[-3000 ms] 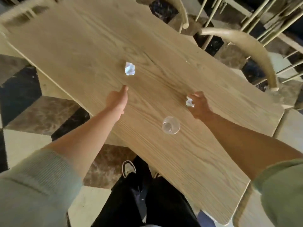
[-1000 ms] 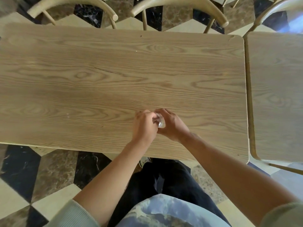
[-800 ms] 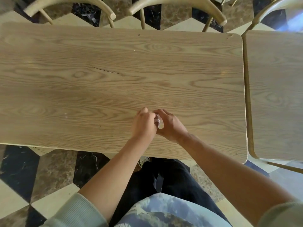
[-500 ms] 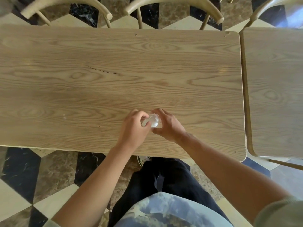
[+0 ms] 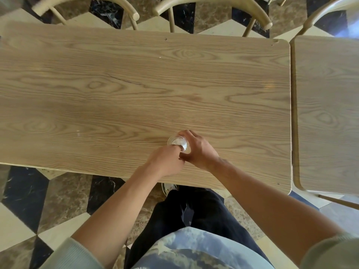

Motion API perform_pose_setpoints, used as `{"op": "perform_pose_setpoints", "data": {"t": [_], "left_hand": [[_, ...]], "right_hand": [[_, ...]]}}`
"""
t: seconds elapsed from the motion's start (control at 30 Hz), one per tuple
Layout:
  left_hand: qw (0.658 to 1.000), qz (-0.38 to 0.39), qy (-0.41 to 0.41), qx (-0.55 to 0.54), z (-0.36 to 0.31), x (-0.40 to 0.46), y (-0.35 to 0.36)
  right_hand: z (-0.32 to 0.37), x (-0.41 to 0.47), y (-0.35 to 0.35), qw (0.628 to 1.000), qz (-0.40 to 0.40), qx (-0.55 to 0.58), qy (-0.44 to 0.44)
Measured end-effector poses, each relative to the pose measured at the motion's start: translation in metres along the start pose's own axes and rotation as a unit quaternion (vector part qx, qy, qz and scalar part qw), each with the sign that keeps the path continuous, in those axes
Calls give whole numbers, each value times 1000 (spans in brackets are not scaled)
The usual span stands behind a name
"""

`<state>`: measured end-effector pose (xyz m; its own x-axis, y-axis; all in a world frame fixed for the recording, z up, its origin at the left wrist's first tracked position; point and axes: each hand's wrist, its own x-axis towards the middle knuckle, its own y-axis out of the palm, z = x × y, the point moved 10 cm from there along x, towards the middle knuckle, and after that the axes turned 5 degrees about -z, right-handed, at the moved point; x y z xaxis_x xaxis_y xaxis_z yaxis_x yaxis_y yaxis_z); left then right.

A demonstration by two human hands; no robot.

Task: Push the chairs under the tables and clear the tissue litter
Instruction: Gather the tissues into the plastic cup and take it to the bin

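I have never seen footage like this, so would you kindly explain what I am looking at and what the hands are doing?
No machine here: a person wears a camera on the head, looking down at their own two arms. The right hand grips a clear plastic cup standing on the wooden table. The left hand reaches its fingers into the cup, where white tissue shows. Chair backs line the table's far edge; a second table stands to the right.

table: light wood table (image 5: 136, 98), set on a checked floor (image 5: 25, 195)
on it: a clear cup (image 5: 179, 143) with white tissue (image 5: 177, 141) inside
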<state>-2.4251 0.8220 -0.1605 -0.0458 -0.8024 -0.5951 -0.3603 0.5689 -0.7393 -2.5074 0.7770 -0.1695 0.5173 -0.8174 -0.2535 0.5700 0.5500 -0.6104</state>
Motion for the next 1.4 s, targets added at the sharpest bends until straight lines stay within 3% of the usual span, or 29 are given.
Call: {"op": "perform_pose_setpoints", "data": {"t": [0.07, 0.17, 0.3, 0.5, 0.77, 0.83, 0.9, 1.2, 1.3, 1.4], "left_hand": [[996, -55, 4, -64, 9, -12, -17], [966, -205, 32, -152, 40, -47, -54], [930, -341, -1, -135, 106, -106, -83], [905, -344, -154, -198, 237, -165, -51], [751, -457, -231, -417, 410, -265, -29], [731, -481, -253, -414, 434, -280, -33], [684, -512, -299, -425, 492, -331, -22], [584, -555, -377, -457, 670, -433, -18], [587, -559, -393, -434, 715, -445, -32], [594, -563, -408, -404, 818, -459, -65]], "right_hand": [[7, 2, 4, 1000, 7, -2, -15], [35, 12, 23, 997, 47, -7, -65], [99, 39, 63, 986, 103, -16, -132], [209, 71, 151, 954, 179, -77, -226], [359, 70, 321, 911, 273, -108, -290], [382, 71, 344, 910, 291, -84, -283], [434, 61, 408, 891, 336, -69, -298], [588, 64, 582, 821, 426, -70, -374], [618, 96, 608, 828, 410, -66, -377], [676, 173, 668, 850, 375, -65, -363]]}}
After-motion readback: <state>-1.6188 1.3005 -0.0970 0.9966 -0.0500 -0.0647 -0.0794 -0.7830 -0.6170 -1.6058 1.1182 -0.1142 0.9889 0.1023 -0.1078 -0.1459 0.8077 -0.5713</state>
